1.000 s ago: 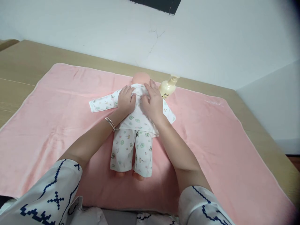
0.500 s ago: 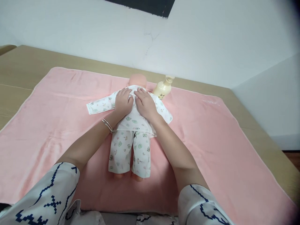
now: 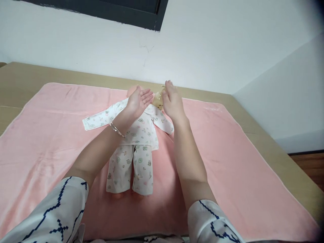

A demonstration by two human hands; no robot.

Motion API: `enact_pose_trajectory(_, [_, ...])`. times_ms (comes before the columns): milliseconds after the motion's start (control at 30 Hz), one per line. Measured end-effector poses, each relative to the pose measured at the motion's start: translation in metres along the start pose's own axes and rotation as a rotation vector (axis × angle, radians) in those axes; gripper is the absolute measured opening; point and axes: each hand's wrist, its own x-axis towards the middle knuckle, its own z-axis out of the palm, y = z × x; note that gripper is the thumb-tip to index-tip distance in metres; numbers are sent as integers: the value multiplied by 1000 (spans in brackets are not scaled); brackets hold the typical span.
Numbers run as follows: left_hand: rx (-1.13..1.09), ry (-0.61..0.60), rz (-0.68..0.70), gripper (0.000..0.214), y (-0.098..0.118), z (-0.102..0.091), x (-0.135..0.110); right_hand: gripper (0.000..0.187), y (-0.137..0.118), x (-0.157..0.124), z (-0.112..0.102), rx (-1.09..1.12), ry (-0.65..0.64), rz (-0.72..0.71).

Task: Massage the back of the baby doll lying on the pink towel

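Observation:
A baby doll (image 3: 136, 141) in white printed pyjamas lies lengthwise on a pink towel (image 3: 50, 135), its head at the far end and its feet toward me. Both my hands are raised above its shoulders and hold nothing. My left hand (image 3: 138, 100) is turned palm up with the fingers stretched out, and a bangle rings its wrist. My right hand (image 3: 172, 100) stands edge-on with straight fingers, just right of the doll's head. A cream pump bottle (image 3: 158, 99) shows between the two hands, mostly hidden behind them.
The towel covers a wooden table (image 3: 283, 158) pushed against a white wall (image 3: 202, 44). A dark window frame (image 3: 126, 10) runs along the top. The table's right edge drops to a wooden floor (image 3: 311, 165).
Both hands have lifted off the doll's chest and opened in the air above its shoulders. The view has tilted up, showing more wall and window frame.

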Motion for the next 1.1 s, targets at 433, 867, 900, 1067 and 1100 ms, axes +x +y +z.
enact_pose_trajectory(433, [-520, -41, -189, 64, 18, 32, 35, 58, -14, -3, 20, -280, -12, 11])
enact_pose_trajectory(867, [-302, 53, -276, 57, 29, 1, -63, 61, -25, -10, 33, -382, 17, 83])
enact_pose_trajectory(900, [-290, 61, -286, 57, 31, -2, -70, 58, -24, -11, 32, -377, 20, 82])
enact_pose_trajectory(1067, [-237, 111, -305, 57, 34, -8, -91, 42, -27, -13, 30, -267, 88, 58])
enact_pose_trajectory(1100, [-228, 131, -298, 57, 36, -6, -94, 42, -32, -16, 30, -228, 120, 39])
